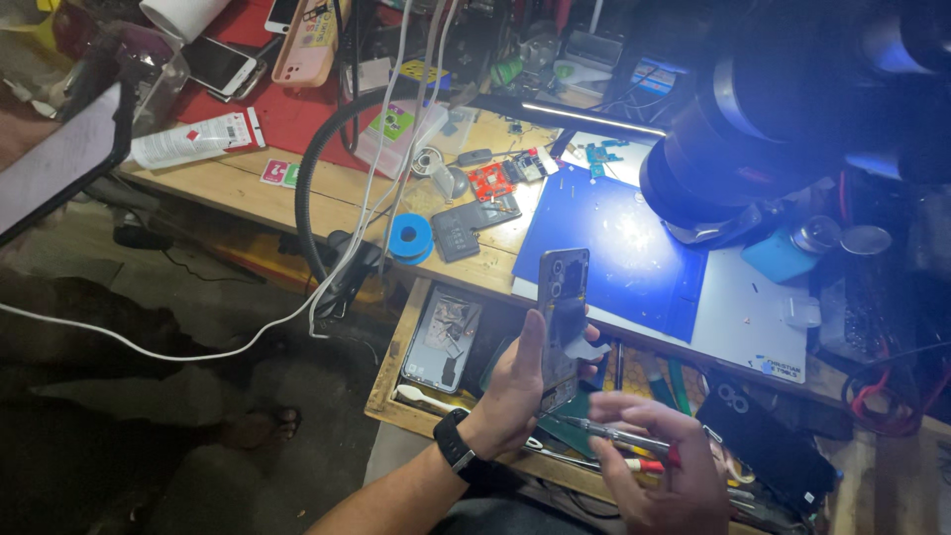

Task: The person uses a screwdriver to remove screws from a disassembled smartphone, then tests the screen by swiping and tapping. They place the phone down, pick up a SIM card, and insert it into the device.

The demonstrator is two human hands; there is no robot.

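**Q:** Head view, looking down at a crowded repair surface. What are you holding?

**A:** My left hand, with a black watch on the wrist, has its fingers wrapped shut around an opened smartphone, held upright above the open drawer. My right hand pinches one screwdriver, fingers closed on the shaft, tip pointing at the phone's lower edge.

**Q:** Which step is this?

**A:** By my judgement, work at the bottom of the handset, probably a screw. The tip needs to seat squarely while the left hand keeps the phone steady.

**Q:** What else is there, counted?

**A:** One blue mat under one microscope, its light glaring on the mat. One blue solder spool. One red circuit board. One calculator. One white tube on the red cloth. In the drawer, one stripped phone frame. I cannot count the loose parts further back.
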